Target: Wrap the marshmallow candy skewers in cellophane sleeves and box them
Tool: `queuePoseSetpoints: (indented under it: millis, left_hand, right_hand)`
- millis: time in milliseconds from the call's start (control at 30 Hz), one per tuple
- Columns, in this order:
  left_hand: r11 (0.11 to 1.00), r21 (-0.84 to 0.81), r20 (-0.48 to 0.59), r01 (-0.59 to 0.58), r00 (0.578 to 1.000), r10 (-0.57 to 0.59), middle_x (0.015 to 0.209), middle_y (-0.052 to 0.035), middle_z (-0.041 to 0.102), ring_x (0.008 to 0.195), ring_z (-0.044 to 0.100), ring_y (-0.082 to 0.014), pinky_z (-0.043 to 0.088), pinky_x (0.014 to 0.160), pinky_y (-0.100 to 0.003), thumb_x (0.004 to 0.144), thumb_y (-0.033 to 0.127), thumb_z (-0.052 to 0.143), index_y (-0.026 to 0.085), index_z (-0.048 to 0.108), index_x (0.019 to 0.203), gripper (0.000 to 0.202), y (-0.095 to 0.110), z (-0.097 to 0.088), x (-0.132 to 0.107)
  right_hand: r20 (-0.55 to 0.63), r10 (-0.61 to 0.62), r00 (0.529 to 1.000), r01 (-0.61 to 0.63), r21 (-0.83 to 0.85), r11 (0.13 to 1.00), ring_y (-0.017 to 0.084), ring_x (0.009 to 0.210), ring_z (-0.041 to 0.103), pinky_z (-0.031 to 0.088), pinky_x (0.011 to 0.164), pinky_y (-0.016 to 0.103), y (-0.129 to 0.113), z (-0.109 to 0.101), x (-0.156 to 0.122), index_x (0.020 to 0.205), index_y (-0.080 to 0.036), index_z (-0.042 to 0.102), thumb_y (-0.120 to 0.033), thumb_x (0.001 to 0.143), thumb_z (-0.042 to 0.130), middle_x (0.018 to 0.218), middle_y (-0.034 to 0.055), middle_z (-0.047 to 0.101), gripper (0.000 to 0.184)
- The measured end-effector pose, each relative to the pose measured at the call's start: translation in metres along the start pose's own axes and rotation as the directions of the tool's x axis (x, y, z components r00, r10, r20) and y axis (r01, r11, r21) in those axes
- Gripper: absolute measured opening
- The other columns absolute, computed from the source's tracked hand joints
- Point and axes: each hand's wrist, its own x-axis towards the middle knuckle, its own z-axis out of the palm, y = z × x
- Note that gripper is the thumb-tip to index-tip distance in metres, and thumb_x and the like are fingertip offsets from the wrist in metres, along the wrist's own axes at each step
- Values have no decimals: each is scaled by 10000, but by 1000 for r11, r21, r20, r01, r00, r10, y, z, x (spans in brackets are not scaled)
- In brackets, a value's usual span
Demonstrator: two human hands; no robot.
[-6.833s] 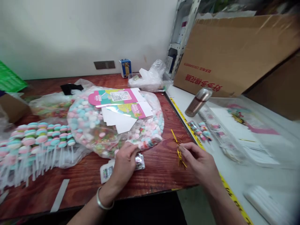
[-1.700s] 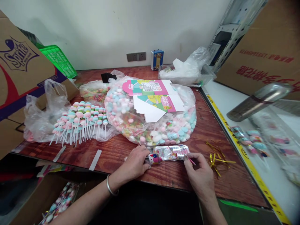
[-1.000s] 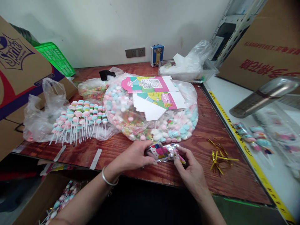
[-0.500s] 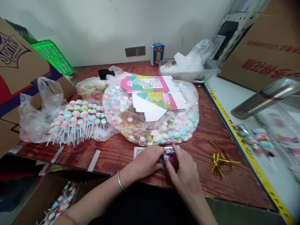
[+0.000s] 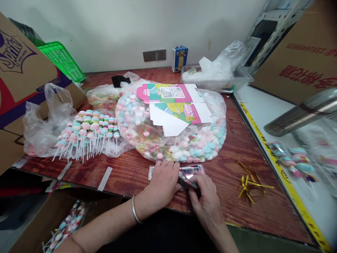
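My left hand is closed over the left part of a small stack of printed plastic wrappers near the table's front edge, its thumb low against the near side. My right hand pinches the dark, shiny near edge of the wrappers between thumb and fingers. My fingers hide much of the stack. Just beyond lies a big clear bag of pastel marshmallows, with a flattened printed carton on top. Marshmallow lollipops on white sticks lie in a pile to the left.
Gold twist ties lie to the right on the table. A metal flask and wrapped lollipops rest on the white surface beyond the yellow tape. Cardboard boxes stand on both sides. A clear tub sits at the back.
My right fingers have curled in and pulled the wrappers' near edge up, after lying straighter on them. My left hand has shifted slightly left and flattened over the stack.
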Motion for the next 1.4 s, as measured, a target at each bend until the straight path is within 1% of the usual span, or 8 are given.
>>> queuePoseSetpoints:
  millis: [200, 400, 600, 700, 967, 1167, 1300, 1400]
  left_hand:
    - [1000, 8, 45, 2, 999, -3, 981, -87, 600, 992, 524, -283, 409, 885, -429, 724, 283, 735, 173, 560, 892, 267, -5, 3, 5]
    - [987, -145, 106, 76, 992, -61, 956, -40, 623, 894, 587, -230, 429, 728, -315, 721, 346, 743, 210, 567, 897, 283, -13, 5, 3]
    - [928, -367, 53, 58, 998, -42, 768, 15, 642, 727, 585, -173, 362, 609, -247, 692, 333, 774, 208, 571, 789, 258, -15, 6, 1]
    - [773, -635, -44, 18, 997, -59, 706, 35, 614, 653, 544, -127, 373, 597, -225, 718, 290, 751, 188, 564, 747, 214, -7, 8, -2]
    - [306, -941, -183, -142, 977, -108, 968, -51, 704, 862, 642, -189, 506, 806, -311, 788, 392, 690, 180, 672, 1009, 306, 4, 7, -12]
    - [392, -887, -215, -245, 969, 121, 1203, -109, 641, 1034, 614, -223, 498, 883, -325, 788, 351, 693, 166, 643, 1153, 412, -13, 33, -10]
    - [447, -830, -251, -334, 939, 236, 1099, -110, 677, 986, 624, -207, 491, 876, -311, 842, 342, 632, 140, 686, 1033, 283, -15, 41, -5]
    - [503, -773, -260, -386, 916, 304, 1066, -105, 681, 982, 620, -200, 475, 886, -303, 874, 344, 589, 154, 682, 1046, 273, -16, 34, -5]
  right_hand:
    - [8, 7, 1000, -7, 11, 1000, 218, 846, 544, 443, 756, 371, 2, 2, -3, 861, -238, 532, -143, 811, 493, 852, 28, 600, 114]
    - [-114, -25, 993, 24, -8, 1000, 267, 1191, 501, 387, 999, 495, -2, -1, -9, 1195, -225, 529, -144, 847, 449, 1181, 89, 599, 366]
    - [-167, 500, 850, -419, 360, 833, 266, 1216, 513, 371, 1054, 477, -5, -18, -6, 1316, -221, 503, -386, 901, 512, 1323, 108, 556, 447]
    - [-101, 548, 830, -436, 495, 752, 274, 1201, 544, 391, 1050, 466, -17, -33, 9, 1316, -216, 521, -461, 885, 533, 1305, 107, 589, 496]
    - [-60, 212, 975, -143, 556, 819, 267, 1148, 605, 539, 915, 390, -69, -40, 32, 1395, -282, 434, -393, 763, 728, 1310, 103, 588, 707]
    - [7, 369, 929, -286, 645, 708, 235, 997, 686, 578, 838, 359, -58, -9, 14, 1178, -233, 610, -353, 812, 677, 1150, 91, 696, 391]
    - [37, 409, 912, -333, 651, 682, 247, 903, 706, 578, 816, 369, -57, -16, 8, 1004, -207, 702, -371, 788, 696, 984, 86, 745, 272]
    - [1, 378, 926, -288, 650, 704, 237, 969, 687, 567, 833, 342, -61, -32, 8, 1160, -234, 644, -346, 782, 709, 1092, 82, 713, 399]
